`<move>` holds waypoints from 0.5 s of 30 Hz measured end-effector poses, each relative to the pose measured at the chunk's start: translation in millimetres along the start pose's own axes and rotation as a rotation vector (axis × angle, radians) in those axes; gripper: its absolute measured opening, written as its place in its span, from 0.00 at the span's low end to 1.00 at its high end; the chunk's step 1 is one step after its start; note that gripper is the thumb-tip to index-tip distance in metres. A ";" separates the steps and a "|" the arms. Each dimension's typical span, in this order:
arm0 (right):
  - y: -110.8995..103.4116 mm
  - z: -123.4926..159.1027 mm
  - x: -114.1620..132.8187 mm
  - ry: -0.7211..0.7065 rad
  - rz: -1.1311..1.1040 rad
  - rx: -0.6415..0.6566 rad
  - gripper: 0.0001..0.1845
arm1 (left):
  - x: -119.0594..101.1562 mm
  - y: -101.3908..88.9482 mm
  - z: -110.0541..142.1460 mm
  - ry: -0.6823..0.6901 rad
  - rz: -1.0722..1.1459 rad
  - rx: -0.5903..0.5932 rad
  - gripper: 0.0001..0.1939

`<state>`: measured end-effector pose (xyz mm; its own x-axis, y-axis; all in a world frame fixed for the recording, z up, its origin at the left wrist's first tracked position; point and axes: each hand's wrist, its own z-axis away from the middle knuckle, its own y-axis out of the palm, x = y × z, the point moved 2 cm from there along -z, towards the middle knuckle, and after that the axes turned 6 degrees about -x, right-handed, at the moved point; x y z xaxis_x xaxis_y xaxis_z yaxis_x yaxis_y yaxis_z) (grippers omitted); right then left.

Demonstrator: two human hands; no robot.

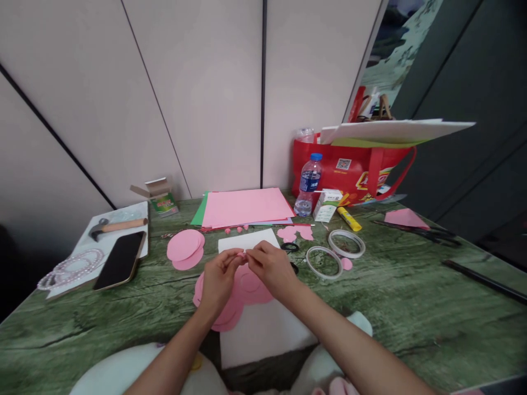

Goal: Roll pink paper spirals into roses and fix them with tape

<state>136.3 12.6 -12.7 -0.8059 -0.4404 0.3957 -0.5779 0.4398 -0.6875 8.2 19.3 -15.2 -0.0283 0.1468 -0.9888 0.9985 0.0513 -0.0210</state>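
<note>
My left hand [220,274] and my right hand [272,270] meet at the middle of the table, fingertips pinched together. Between them is a small pink paper piece [242,255], mostly covered by the fingers. Large pink paper shapes [228,312] lie just below my hands, partly over a white sheet [263,337] at the table's near edge. Behind my fingers rests a white paper [263,237]. A row of small pink pieces [239,229] sits beyond it, and pink scalloped cutouts [295,233] lie to its right.
Pink paper discs [185,247], a phone [121,260], a hammer [119,225] and beads [74,269] are left. Tape rolls [346,243], a glue stick [349,218], a water bottle [308,185], a red bag [349,170] and scissors [432,235] are right. Pink sheets [249,207] lie behind.
</note>
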 end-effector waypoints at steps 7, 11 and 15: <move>-0.7 -0.5 -1.4 -0.029 0.031 0.033 0.10 | 0.3 -0.7 1.7 -0.043 0.045 0.004 0.09; 1.5 0.5 2.8 -0.030 0.188 0.063 0.11 | 2.4 -0.3 2.1 -0.083 0.042 0.004 0.09; 4.3 1.5 5.1 -0.020 0.261 0.092 0.12 | 6.6 -0.7 1.3 -0.093 0.002 0.004 0.10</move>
<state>129.8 11.1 -14.6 -0.9228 -0.3371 0.1864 -0.3360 0.4677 -0.8176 7.3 18.9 -21.9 -0.0221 0.0548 -0.9983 0.9987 0.0467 -0.0196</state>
